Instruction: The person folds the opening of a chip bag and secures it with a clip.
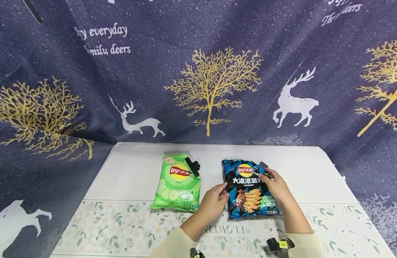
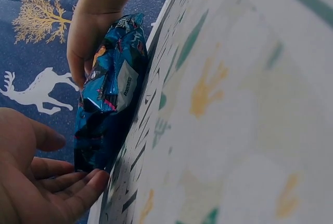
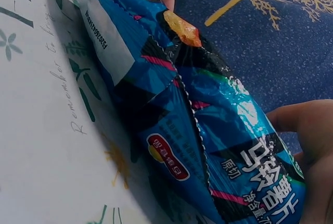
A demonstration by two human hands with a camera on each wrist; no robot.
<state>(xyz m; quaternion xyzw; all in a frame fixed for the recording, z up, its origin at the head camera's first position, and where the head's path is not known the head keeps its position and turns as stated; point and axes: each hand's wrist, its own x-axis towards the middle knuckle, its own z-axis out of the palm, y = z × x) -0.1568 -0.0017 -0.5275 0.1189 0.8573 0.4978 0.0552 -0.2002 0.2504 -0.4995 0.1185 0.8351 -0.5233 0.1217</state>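
Note:
A blue and black Lay's chip bag [image 1: 246, 190] lies face up on the table. My right hand [image 1: 277, 186] is at its upper right corner, pinching a dark clip [image 1: 264, 165] that is mostly covered by the fingers. On the bag's left edge rest the extended fingers of my left hand [image 1: 214, 202]; the left wrist view shows those fingertips touching the bag's side [image 2: 112, 88]. To the left lies a green Lay's chip bag [image 1: 177, 182], with a black clip [image 1: 193, 167] across its upper right corner. In the right wrist view the blue bag's lower end [image 3: 171, 109] faces the camera.
The table has a white back part [image 1: 133, 168] and a flower-printed front part [image 1: 121, 229]. A dark blue curtain [image 1: 185, 28] with trees and deer hangs behind and at both sides. Straps with small black devices [image 1: 279, 244] are at my wrists.

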